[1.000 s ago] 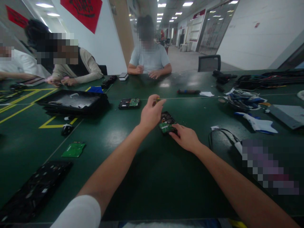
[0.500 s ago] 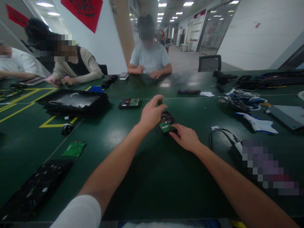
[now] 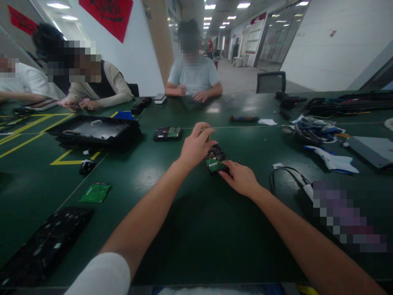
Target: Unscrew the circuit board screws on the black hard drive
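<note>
A hard drive [image 3: 216,153] with a green circuit board on its near end lies on the dark green table in front of me. My right hand [image 3: 241,177] grips its near right corner, thumb at the edge and fingers over the board side. Above the drive's far left end, my left hand [image 3: 199,144] has its fingers curled towards the thumb. Something small with a yellowish bit shows between them, mostly covered by the fingers. Tiny loose pieces [image 3: 238,159] are scattered just right of the drive.
Another hard drive [image 3: 167,133] lies further left, beside stacked black trays [image 3: 98,131]. A green circuit board [image 3: 95,192] and a black panel [image 3: 46,241] are nearer on the left. To the right are a screwdriver [image 3: 244,119], gloves [image 3: 333,159] and a cable [image 3: 287,168]. Co-workers sit opposite.
My left fingers have closed in and dipped slightly, covering more of the dark thing that showed between them. My right hand and the hard drive stay in place.
</note>
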A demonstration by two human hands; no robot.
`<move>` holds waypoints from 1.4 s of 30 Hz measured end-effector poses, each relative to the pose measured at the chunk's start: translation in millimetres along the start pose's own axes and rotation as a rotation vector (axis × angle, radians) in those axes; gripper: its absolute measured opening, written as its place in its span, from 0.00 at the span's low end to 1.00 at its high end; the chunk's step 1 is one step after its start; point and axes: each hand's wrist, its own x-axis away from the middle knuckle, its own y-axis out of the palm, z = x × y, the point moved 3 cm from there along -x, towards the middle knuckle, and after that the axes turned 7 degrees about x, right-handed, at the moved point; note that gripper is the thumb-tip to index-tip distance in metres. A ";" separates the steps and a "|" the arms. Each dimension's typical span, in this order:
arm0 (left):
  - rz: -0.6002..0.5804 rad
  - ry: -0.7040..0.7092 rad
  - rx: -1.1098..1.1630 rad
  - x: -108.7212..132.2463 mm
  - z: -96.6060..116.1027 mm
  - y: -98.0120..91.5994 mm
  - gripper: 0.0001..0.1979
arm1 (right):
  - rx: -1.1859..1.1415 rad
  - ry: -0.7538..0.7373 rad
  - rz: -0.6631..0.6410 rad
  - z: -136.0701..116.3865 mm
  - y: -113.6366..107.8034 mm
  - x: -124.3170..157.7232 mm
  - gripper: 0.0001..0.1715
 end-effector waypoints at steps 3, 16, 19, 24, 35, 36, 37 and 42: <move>0.040 -0.029 -0.019 0.7 -2.9 -1.6 0.17 | 0.003 0.004 -0.018 -0.5 -0.8 -0.2 0.26; 0.088 -0.101 0.077 5.2 0.3 5.0 0.20 | -0.009 -0.003 -0.007 0.0 -0.4 0.3 0.26; 0.037 -0.106 0.102 4.1 0.0 5.4 0.21 | -0.004 0.018 -0.012 0.5 0.3 0.4 0.27; 0.017 -0.086 0.144 4.8 -1.1 8.4 0.25 | -0.006 0.012 -0.018 -0.7 -1.8 0.8 0.27; 0.083 -0.191 0.227 1.6 -4.9 7.0 0.22 | -0.004 0.011 -0.024 -0.4 -3.1 1.7 0.27; 0.086 -0.196 0.241 1.7 -5.4 7.8 0.20 | -0.005 0.009 -0.024 -0.3 -3.3 1.6 0.27; 0.088 -0.201 0.251 2.0 -6.1 8.7 0.19 | -0.007 0.007 -0.025 -0.3 -3.5 1.6 0.27; 0.107 -0.175 0.264 2.8 -9.7 9.9 0.20 | -0.011 -0.001 -0.013 -0.1 -3.6 1.2 0.26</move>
